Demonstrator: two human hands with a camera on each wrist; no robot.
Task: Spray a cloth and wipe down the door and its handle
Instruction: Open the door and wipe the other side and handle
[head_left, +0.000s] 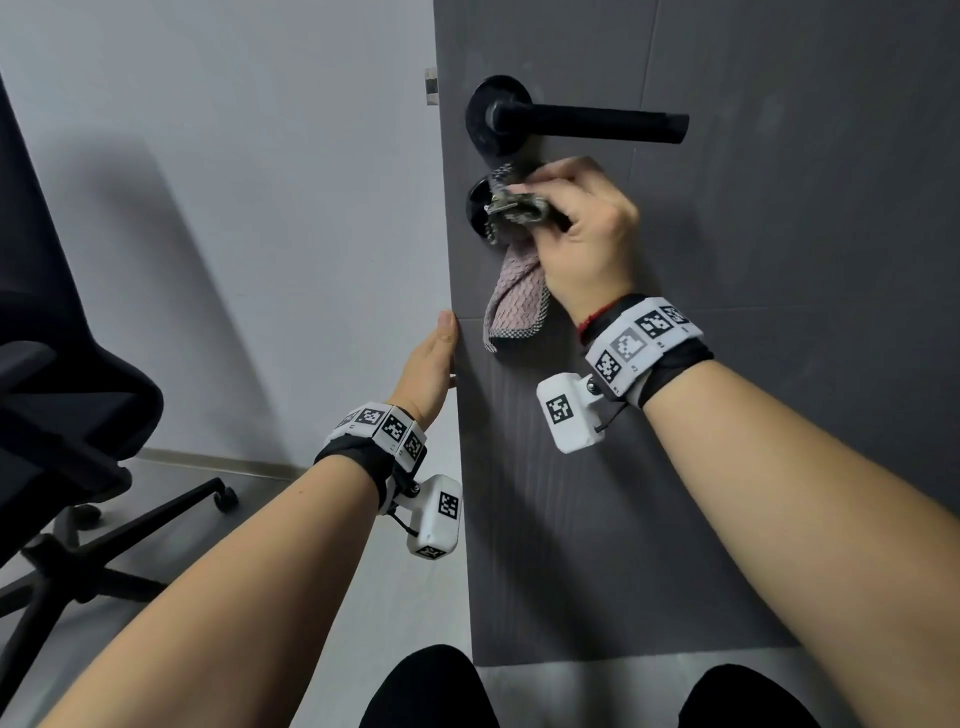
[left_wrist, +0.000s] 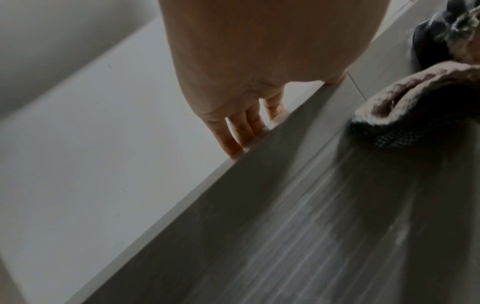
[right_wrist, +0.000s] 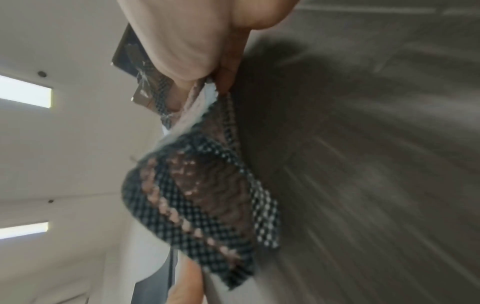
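The dark grey door (head_left: 753, 312) stands ajar, with its black lever handle (head_left: 582, 123) at the top. Below the handle my right hand (head_left: 545, 205) grips a pink and checked cloth (head_left: 514, 301) bunched around the round black lock (head_left: 475, 205). A metallic piece (head_left: 501, 208) shows between cloth and lock, and the cloth's free end hangs down against the door. The right wrist view shows the hand (right_wrist: 187, 41) holding the cloth (right_wrist: 202, 195) against the door (right_wrist: 363, 144). My left hand (head_left: 439, 353) grips the door's edge lower down, thumb on the near face. Its fingers (left_wrist: 239, 131) reach over the edge (left_wrist: 182, 205).
A black office chair (head_left: 67, 415) on a wheeled base (head_left: 156, 519) stands at the left, near the pale wall (head_left: 260, 208). A metal latch plate (head_left: 430, 85) sits on the door's edge. My dark-clothed knees (head_left: 431, 691) are just in front of the door.
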